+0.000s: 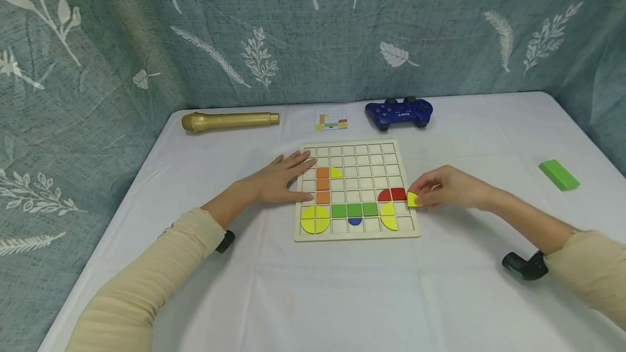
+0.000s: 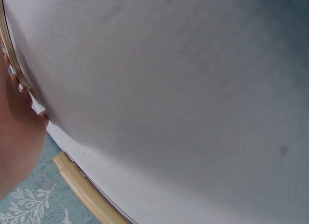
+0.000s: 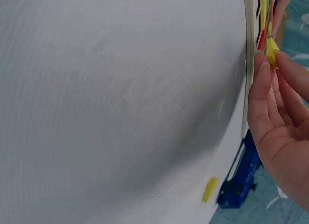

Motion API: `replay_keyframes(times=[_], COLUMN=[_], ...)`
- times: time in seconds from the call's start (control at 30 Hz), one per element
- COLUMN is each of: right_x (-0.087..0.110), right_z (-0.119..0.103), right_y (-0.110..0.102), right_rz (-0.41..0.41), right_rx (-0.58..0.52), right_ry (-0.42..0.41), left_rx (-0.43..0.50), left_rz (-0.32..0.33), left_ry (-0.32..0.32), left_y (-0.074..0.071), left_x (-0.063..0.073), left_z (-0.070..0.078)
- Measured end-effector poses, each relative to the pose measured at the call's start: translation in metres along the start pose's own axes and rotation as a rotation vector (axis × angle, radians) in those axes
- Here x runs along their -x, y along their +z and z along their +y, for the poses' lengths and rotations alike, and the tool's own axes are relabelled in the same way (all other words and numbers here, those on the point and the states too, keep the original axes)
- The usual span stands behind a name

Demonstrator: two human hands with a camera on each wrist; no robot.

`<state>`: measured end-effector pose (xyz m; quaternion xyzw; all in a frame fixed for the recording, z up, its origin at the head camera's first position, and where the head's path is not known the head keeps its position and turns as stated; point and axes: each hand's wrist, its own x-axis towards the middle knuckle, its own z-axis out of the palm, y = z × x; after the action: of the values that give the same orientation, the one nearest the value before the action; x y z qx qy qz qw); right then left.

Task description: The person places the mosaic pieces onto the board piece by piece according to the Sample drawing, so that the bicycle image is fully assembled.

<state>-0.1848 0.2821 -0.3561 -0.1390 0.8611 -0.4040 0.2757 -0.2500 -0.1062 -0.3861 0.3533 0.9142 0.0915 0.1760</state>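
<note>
A square wooden grid board [image 1: 352, 184] lies on the white cloth with flat coloured pieces set in its cells: orange squares [image 1: 323, 184], green squares [image 1: 354, 210], red pieces [image 1: 398, 194], a blue half circle [image 1: 355, 221] and yellow rounded pieces [image 1: 315, 219]. My left hand [image 1: 280, 181] rests with spread fingers on the board's left edge. At the right edge, my right hand [image 1: 447, 189] pinches a small yellow piece [image 1: 413, 199] between thumb and fingers, beside the red pieces. The right wrist view also shows this yellow piece [image 3: 273, 52] at the fingertips.
Behind the board lie a gold microphone [image 1: 230, 121], a small pattern card [image 1: 331, 119] and a blue game controller [image 1: 399, 112]. A green block [image 1: 559, 175] lies far right. Another yellow piece [image 3: 210, 189] is on the cloth beyond my right hand. A patterned curtain [image 1: 342, 31] hangs behind.
</note>
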Motion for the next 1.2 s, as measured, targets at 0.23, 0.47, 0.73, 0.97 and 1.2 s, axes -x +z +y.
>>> replay_keyframes(times=[0.23,0.47,0.73,0.97,1.2], right_x=[-0.003,-0.003,-0.003,-0.004,-0.002], right_z=[-0.007,-0.018,-0.022,-0.019,-0.011], right_y=[0.012,0.020,0.023,0.022,0.008], right_rz=[-0.032,-0.006,0.030,0.024,0.015], right_rx=[-0.005,0.074,0.112,0.082,-0.051], right_ry=[0.005,0.002,0.000,-0.018,0.044], left_rx=[0.005,-0.005,0.000,-0.003,-0.008], left_rz=[-0.006,-0.001,0.000,-0.003,-0.006], left_ry=[0.010,-0.001,0.000,0.008,0.000], left_y=[0.000,-0.001,-0.001,-0.001,0.000], left_x=[0.000,0.000,0.000,0.000,0.000], left_z=[-0.001,0.000,0.000,-0.001,-0.001])
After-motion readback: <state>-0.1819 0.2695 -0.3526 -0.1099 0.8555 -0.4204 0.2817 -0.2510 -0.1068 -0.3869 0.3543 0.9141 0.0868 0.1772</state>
